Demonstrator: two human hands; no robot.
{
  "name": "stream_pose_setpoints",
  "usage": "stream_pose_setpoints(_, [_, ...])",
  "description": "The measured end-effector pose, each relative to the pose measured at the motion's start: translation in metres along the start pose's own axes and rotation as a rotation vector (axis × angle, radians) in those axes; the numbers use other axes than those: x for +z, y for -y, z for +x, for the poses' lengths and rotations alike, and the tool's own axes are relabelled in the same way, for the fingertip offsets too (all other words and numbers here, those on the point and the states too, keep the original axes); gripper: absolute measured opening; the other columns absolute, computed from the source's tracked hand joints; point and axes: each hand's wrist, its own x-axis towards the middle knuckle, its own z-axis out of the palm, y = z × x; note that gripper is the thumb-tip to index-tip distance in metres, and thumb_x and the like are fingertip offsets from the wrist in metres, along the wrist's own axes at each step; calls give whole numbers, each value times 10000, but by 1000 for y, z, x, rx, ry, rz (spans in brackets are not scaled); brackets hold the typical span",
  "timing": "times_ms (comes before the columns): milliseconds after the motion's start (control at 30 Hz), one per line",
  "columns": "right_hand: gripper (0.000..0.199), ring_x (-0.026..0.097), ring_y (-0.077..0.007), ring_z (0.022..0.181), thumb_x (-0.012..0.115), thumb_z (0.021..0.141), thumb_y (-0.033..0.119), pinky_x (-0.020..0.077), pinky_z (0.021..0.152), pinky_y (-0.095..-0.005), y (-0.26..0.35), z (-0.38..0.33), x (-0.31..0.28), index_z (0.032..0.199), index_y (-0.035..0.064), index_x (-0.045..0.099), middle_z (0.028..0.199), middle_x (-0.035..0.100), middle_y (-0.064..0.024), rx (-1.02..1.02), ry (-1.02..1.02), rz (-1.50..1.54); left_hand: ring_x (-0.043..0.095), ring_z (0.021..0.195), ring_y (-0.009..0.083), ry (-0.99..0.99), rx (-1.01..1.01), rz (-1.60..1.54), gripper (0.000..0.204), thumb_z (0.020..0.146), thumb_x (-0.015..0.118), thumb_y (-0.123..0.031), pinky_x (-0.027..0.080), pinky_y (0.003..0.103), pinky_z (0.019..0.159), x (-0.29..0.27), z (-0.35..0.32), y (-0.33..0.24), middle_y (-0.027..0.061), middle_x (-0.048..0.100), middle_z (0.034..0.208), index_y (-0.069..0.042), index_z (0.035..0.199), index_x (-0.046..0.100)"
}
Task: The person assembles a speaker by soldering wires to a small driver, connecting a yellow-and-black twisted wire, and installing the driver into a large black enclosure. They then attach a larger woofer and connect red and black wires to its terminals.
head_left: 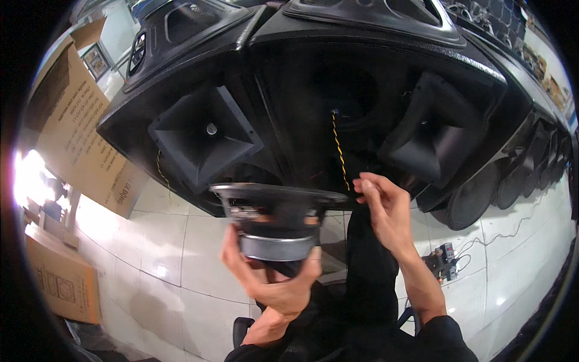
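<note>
My left hand [274, 289] is wrapped from below around the silver magnet of a speaker driver [280, 248]. The driver is held with its wide black frame upward, in front of the black speaker cabinets. A twisted yellow and black wire [341, 151] hangs from the right cabinet [301, 78]. Beside its lower end is my right hand [384, 208], its fingers curled with thumb and fingertips close together. Whether they grip the wire's end, I cannot make out. The driver's rim passes just below the wire's end.
Square horns [208, 136] sit in both cabinets. A second thin wire [161, 172] hangs at the left cabinet. Cardboard boxes [84, 120] stand on the left. Several round black speakers [473, 202] line the right side; a power strip [443, 259] with cables lies on the tiled floor [205, 241].
</note>
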Motion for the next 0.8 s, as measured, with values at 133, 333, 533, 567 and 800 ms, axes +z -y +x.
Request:
stream_pose_setpoints(133, [430,698,-226,907,590,1012,224,544,830,-308,-28,24,22,1241,-139,569,969,709,-219,-225,-117,-143,545,1213,371,-170,-161,-5,1003,588,805,-220,520,428,1001,-12,26,-6,212,483,1322,1,1460,362])
stream_pose_setpoints(333, [308,573,-155,591,620,979,209,438,576,-335,-19,37,13,886,-69,714,656,643,-122,-77,101,-349,513,1262,281,-70,-423,-667,786,797,740,-443,448,434,1082,-26,43,16,158,508,1349,-34,1402,451])
stream_pose_setpoints(533, [345,531,-119,549,590,985,218,422,540,-321,-20,24,6,822,-65,703,595,604,-93,37,-11,-234,445,1358,336,-132,-629,-1086,694,921,590,-547,393,606,1101,-11,50,39,151,392,1514,-160,1468,411])
stream_pose_setpoints(567, [339,520,-117,548,590,985,209,419,538,-319,-20,23,4,818,-64,700,585,594,-89,19,-27,-241,423,1379,355,-137,-637,-1049,689,923,563,-580,397,648,1076,-8,50,41,166,356,1532,-197,1474,407])
stream_pose_setpoints(800, [270,575,-162,603,616,972,151,434,573,-320,-37,-35,-22,816,-54,698,670,628,-118,-6,-122,-256,385,1396,361,-174,-580,-802,694,919,546,-598,407,672,1044,1,56,43,159,346,1529,-209,1477,404])
